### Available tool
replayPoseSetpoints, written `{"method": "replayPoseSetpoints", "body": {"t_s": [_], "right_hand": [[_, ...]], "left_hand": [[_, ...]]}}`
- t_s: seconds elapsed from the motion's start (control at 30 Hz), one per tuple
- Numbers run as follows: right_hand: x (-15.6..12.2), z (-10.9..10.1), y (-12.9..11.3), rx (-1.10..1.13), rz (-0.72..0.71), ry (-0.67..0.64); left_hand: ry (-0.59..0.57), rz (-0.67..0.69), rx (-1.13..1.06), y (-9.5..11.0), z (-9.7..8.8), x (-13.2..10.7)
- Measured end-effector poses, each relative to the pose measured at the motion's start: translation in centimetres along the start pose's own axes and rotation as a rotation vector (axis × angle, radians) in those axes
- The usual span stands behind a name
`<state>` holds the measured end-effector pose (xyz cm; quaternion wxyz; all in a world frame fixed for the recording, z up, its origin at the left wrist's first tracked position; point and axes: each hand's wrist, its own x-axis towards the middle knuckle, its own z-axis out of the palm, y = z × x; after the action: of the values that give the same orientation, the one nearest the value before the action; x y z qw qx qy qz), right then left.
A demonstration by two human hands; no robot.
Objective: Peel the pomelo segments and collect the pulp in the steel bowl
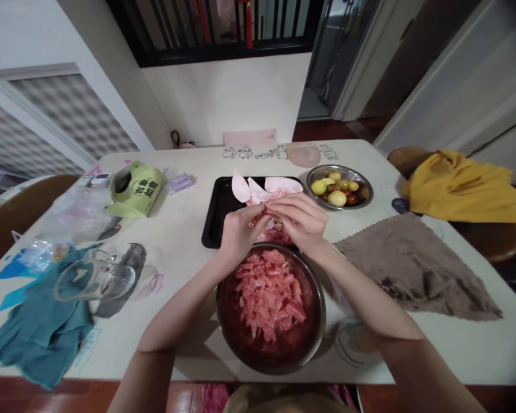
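Observation:
My left hand (237, 230) and my right hand (303, 222) meet above the near edge of a black tray (214, 215). The fingers of both are pinched together on a small piece of pinkish-red pomelo (258, 217), mostly hidden by the fingers. Right below my wrists stands a metal bowl (227, 341) with a heap of torn red pomelo flesh (270, 292). On the tray, pale pink-white pieces of pomelo peel (284, 184) lie at the back. Pink membrane scraps (273, 232) are piled under my hands.
A metal bowl (367, 192) of small green, yellow and brown fruit stands behind right. A brown cloth (413, 264) lies on the right. On the left are a glass pitcher (86, 281), a teal cloth (47, 327) and a green bag (140, 189). Yellow fabric (460, 186) hangs over a chair.

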<state>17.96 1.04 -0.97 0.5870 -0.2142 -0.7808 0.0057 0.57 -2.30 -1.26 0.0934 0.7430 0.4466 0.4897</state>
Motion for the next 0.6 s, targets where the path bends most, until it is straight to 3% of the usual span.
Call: {"method": "replayPoseSetpoints", "body": {"t_s": [0.37,0.6], "right_hand": [[0.33,-0.42,-0.41,-0.155,0.009,0.028],[0.68,-0.43,-0.26,-0.156,0.095,0.038]], "left_hand": [[0.189,0.164,0.03,-0.08,0.54,-0.24],[0.224,0.184,-0.032,0.15,0.4,-0.28]]}}
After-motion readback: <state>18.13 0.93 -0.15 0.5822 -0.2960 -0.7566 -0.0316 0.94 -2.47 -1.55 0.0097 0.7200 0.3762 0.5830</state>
